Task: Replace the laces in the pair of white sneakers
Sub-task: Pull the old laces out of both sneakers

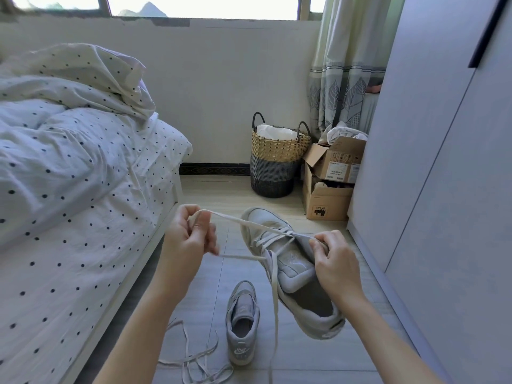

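Note:
One white sneaker [296, 261] hangs in the air in front of me, toe pointing away. My right hand [336, 267] grips its right side near the tongue. A flat white lace [235, 218] runs through its front eyelets and stretches left to my left hand [189, 235], which is closed around it. Another stretch of that lace hangs down from the shoe toward the floor. The second white sneaker [242, 322] stands on the floor below, heel toward me, with no lace in it. A loose lace [194, 358] lies tangled on the floor to its left.
A bed [83, 189] with dotted white bedding fills the left. A wardrobe [443, 162] stands on the right. By the far wall are a woven basket [275, 162] and stacked cardboard boxes [329, 184]. Tiled floor lies between bed and wardrobe.

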Action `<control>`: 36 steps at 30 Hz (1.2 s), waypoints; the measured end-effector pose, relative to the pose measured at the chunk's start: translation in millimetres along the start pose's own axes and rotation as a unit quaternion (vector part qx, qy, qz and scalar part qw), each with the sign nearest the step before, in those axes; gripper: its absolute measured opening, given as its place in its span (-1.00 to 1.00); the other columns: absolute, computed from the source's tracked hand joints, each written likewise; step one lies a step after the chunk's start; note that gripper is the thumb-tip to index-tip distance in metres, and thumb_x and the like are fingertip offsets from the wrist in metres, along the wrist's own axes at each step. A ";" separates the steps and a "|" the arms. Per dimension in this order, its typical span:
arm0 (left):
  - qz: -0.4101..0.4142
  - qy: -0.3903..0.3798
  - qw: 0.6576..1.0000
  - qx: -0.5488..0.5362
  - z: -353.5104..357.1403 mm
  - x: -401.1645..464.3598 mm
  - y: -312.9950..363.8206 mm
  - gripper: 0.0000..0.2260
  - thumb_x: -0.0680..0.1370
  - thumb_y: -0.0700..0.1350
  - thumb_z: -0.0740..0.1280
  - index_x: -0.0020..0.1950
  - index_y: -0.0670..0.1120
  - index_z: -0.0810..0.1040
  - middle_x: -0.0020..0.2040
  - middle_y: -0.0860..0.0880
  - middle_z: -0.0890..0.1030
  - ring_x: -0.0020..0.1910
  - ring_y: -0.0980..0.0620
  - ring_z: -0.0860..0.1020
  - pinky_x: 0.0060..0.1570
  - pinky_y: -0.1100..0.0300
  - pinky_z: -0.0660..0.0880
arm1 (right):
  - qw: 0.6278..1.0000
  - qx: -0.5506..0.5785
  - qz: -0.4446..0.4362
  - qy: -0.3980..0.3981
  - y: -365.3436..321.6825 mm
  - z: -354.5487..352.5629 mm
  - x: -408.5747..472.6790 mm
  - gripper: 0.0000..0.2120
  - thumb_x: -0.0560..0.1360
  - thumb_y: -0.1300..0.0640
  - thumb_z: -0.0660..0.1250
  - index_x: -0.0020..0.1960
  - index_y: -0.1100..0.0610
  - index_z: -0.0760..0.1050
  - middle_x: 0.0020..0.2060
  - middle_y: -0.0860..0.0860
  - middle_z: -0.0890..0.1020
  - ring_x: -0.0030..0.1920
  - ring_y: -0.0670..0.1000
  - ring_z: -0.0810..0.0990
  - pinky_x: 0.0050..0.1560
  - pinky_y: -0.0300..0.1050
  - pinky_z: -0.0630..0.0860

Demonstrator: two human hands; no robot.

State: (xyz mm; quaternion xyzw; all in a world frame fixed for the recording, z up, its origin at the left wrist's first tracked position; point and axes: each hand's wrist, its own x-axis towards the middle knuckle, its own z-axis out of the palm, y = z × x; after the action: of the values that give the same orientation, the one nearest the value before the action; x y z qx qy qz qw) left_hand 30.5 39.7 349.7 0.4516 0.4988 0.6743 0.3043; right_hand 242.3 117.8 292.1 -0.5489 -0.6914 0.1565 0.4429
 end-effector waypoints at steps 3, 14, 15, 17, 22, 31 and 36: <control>0.054 0.032 0.971 0.229 -7.4 3.5 -9.1 -0.87 0.58 -0.13 0.25 -0.15 -0.13 0.42 -0.44 0.00 0.41 -0.50 0.13 0.34 -0.47 0.26 0.33 | 1.000 -0.008 0.013 -0.006 3.5 -0.6 -0.3 -0.89 0.56 0.16 0.24 -0.13 0.13 0.49 -0.16 -0.05 0.47 -0.17 -0.02 0.45 -0.16 -0.09 0.37; 0.064 -0.128 0.898 0.415 12.1 -9.6 -23.2 -0.78 0.44 0.08 0.38 0.03 0.12 0.43 -0.04 0.24 0.43 0.03 0.18 0.43 0.13 0.13 0.39 | 0.998 0.019 -0.062 0.003 -12.7 -3.9 -3.9 -0.87 0.53 0.17 0.29 -0.19 0.04 0.45 -0.21 -0.12 0.47 -0.23 -0.15 0.45 -0.24 -0.34 0.32; 0.061 -0.138 0.899 0.411 14.3 -10.9 -23.3 -0.86 0.45 0.08 0.38 -0.09 0.14 0.44 -0.10 0.24 0.47 -0.03 0.20 0.45 0.08 0.16 0.40 | 0.997 0.029 -0.069 0.005 -15.4 -3.9 -4.4 -0.88 0.53 0.17 0.29 -0.18 0.05 0.46 -0.21 -0.12 0.47 -0.21 -0.17 0.45 -0.23 -0.36 0.33; 0.046 -0.154 0.898 0.409 16.3 -12.2 -23.5 -0.89 0.46 0.05 0.38 -0.21 0.15 0.47 -0.20 0.19 0.54 -0.16 0.23 0.49 -0.05 0.24 0.41 | 0.996 0.045 -0.081 0.010 -20.0 -3.7 -5.0 -0.90 0.52 0.18 0.30 -0.17 0.06 0.48 -0.21 -0.13 0.48 -0.19 -0.17 0.47 -0.21 -0.39 0.35; 0.037 -0.159 0.896 0.414 12.0 -9.1 -23.7 -0.89 0.50 -0.02 0.36 -0.22 0.07 0.50 -0.29 0.13 0.53 -0.28 0.20 0.46 -0.24 0.38 0.38 | 0.995 0.055 -0.085 0.011 -21.4 -1.9 -5.1 -0.89 0.51 0.19 0.31 -0.18 0.05 0.48 -0.21 -0.13 0.49 -0.20 -0.16 0.48 -0.21 -0.43 0.34; 0.068 -0.006 0.951 0.301 0.6 -0.4 -13.7 -0.90 0.53 -0.23 0.29 -0.11 -0.04 0.42 -0.10 -0.01 0.49 -0.13 0.08 0.48 -0.20 0.38 0.42 | 0.993 -0.020 -0.120 -0.007 -15.9 2.8 -7.1 -0.89 0.53 0.13 0.29 -0.17 0.08 0.49 -0.22 -0.17 0.44 -0.28 -0.13 0.44 -0.34 -0.36 0.31; 0.092 -0.081 0.920 0.371 10.1 -8.4 -23.5 -0.84 0.50 -0.08 0.33 -0.10 0.19 0.42 -0.13 0.15 0.49 -0.10 0.15 0.49 0.07 0.01 0.45 | 0.983 0.010 -0.176 -0.046 -26.1 2.6 -13.2 -0.86 0.51 0.05 0.24 -0.15 0.07 0.51 -0.23 -0.22 0.42 -0.22 -0.12 0.45 -0.30 -0.25 0.42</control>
State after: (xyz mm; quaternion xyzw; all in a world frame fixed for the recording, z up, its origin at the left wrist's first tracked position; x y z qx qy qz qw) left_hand 42.2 43.9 325.8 0.6293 0.6430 0.4269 0.0910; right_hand 224.1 97.5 303.2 -0.4066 -0.7951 0.1080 0.4369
